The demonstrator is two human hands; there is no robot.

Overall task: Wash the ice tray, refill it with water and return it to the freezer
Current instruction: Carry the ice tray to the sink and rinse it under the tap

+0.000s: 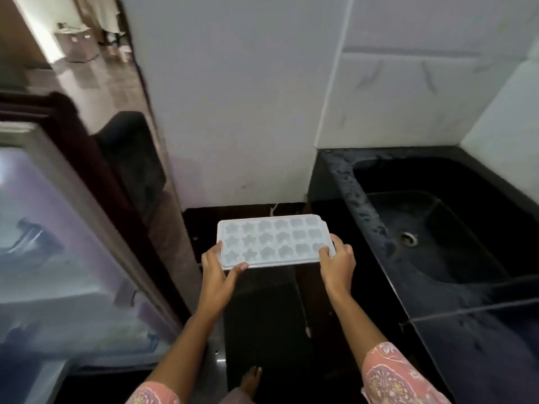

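Sleeves, pink, patterned, one pair: left sleeve (151, 395) and right sleeve (393, 374), nearest the lens, below the ice tray (271, 243).

Bare foot (252, 379): on dark glossy floor (262, 316), beneath the ice tray.

Ice tray: white plastic, three rows of six star- and flower-shaped cells, held about level in the air above the floor. Whether the cells hold anything cannot be told.

Left grip (217, 275): grasping the ice tray's left end, thumb along the near rim.

Right grip (338, 263): grasping the ice tray's right end, thumb on top at the corner cell.

Sink (358, 199): black, sunk in a black speckled tabletop (481, 345), right of the ice tray and apart from it, with a metal drain (408, 239) in the basin.

Fridge (58, 228): left of the ice tray, blurred.

Wall (233, 112): white, behind the ice tray.
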